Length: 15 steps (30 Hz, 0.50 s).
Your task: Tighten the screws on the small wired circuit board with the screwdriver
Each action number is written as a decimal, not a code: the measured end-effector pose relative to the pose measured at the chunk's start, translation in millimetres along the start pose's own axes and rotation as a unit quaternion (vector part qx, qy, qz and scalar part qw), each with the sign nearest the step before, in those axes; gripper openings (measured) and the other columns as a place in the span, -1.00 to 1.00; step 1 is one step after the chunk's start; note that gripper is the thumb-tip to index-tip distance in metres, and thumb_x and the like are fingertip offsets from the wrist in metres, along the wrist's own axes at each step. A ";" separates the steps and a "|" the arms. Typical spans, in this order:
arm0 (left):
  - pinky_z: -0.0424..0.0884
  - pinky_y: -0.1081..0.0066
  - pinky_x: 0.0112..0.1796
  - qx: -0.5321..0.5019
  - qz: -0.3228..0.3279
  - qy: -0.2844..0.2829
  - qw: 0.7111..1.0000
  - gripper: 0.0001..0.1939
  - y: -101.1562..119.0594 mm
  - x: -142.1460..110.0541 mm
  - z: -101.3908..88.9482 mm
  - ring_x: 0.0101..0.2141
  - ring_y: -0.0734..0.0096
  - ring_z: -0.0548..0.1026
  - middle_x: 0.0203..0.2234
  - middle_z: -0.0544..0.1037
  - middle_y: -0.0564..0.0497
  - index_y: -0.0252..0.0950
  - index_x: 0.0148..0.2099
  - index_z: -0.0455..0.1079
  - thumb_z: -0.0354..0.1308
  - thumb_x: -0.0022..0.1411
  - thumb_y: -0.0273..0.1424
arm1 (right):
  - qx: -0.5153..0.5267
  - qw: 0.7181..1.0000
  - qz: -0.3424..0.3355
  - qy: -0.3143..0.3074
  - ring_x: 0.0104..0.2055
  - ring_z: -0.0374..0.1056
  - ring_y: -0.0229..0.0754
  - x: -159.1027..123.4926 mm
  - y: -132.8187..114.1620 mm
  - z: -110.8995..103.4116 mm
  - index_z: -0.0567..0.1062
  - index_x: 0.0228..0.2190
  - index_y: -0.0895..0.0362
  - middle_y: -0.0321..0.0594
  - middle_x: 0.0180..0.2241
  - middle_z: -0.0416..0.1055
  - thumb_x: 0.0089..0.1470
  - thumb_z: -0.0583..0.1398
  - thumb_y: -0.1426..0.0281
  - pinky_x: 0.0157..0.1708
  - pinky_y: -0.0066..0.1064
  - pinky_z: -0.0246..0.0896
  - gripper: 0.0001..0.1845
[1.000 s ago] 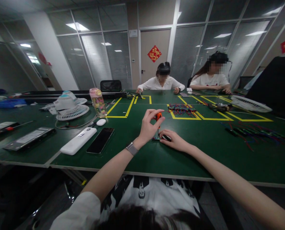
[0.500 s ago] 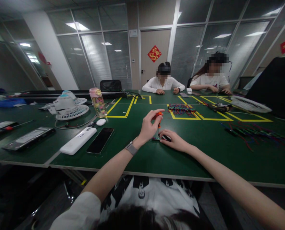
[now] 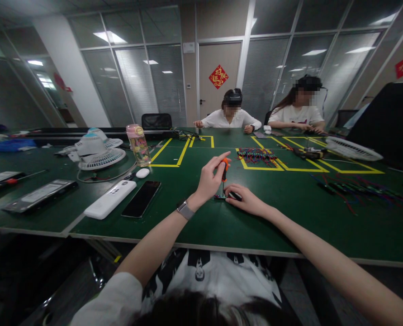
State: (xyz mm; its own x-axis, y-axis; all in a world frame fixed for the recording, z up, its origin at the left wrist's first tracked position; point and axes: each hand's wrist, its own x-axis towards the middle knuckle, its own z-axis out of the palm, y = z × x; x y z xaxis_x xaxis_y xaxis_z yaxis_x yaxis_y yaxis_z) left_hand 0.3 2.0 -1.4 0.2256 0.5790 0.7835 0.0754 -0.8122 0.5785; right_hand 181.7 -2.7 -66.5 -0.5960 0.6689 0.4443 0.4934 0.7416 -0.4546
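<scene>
My left hand point(image 3: 210, 178) is closed around the orange and black handle of a screwdriver point(image 3: 225, 168), which stands nearly upright with its shaft pointing down. The tip meets a small green circuit board point(image 3: 219, 197) lying on the table. My right hand point(image 3: 242, 198) rests low at the board's right side, its fingers curled onto the board and a small dark part beside it. What exactly those fingertips pinch is partly hidden.
Wired circuit boards lie in a bundle point(image 3: 257, 156) ahead and another bundle point(image 3: 367, 185) at right. Left are a black phone point(image 3: 141, 199), white power bank point(image 3: 111, 199), pink-lidded bottle point(image 3: 139, 146) and white fan point(image 3: 101, 151). Two people sit opposite.
The screwdriver's handle has tilted slightly left with my left hand; my right hand keeps its place. Across the table, one person's hand has moved out to the left.
</scene>
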 end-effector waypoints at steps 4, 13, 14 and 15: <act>0.38 0.46 -0.21 0.030 0.006 0.034 0.999 -0.77 0.4 -0.3 1.1 -0.27 0.45 0.43 -0.27 0.42 0.00 -0.22 -0.03 0.45 0.11 0.29 -0.33 | -0.004 1.000 0.004 -0.001 -0.10 0.36 -0.08 -0.1 1.2 0.7 0.44 -0.33 0.11 -0.13 -0.16 0.43 0.14 0.18 0.39 -0.05 -0.21 0.25 -0.96; 0.36 0.39 -0.05 0.020 0.004 0.004 1.000 -0.64 -0.4 -1.9 1.8 -0.11 0.42 0.46 -0.06 0.45 -0.06 -0.18 0.18 0.28 -0.15 0.42 -0.38 | -0.006 1.000 -0.002 0.000 -0.11 0.36 -0.08 -0.2 0.6 0.4 0.45 -0.33 0.11 -0.12 -0.16 0.44 0.14 0.18 0.40 -0.05 -0.20 0.26 -0.96; 0.38 0.41 -0.09 0.008 0.000 -0.004 1.000 -0.64 -1.1 -1.6 2.1 -0.14 0.43 0.48 -0.06 0.47 -0.05 -0.18 0.19 0.27 -0.14 0.41 -0.38 | -0.006 1.000 0.000 0.000 -0.11 0.36 -0.08 -0.1 0.2 0.2 0.44 -0.34 0.11 -0.12 -0.16 0.44 0.14 0.18 0.40 -0.05 -0.20 0.26 -0.96; 0.39 0.43 -0.13 0.004 -0.002 -0.007 1.000 -0.64 -1.4 -1.3 2.4 -0.19 0.45 0.49 -0.10 0.48 -0.04 -0.18 0.18 0.28 -0.11 0.40 -0.38 | -0.007 1.000 0.001 -0.001 -0.11 0.36 -0.08 0.0 -0.2 0.1 0.44 -0.34 0.11 -0.12 -0.17 0.43 0.14 0.18 0.40 -0.05 -0.21 0.26 -0.96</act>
State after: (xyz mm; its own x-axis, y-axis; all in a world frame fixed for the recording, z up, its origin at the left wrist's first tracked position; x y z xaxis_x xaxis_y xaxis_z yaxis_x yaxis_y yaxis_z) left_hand 2.2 2.2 -3.8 0.2388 0.5807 0.7783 0.0846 -0.8109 0.5790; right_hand 181.6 -2.9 -66.5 -0.5962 0.6707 0.4413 0.5035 0.7405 -0.4451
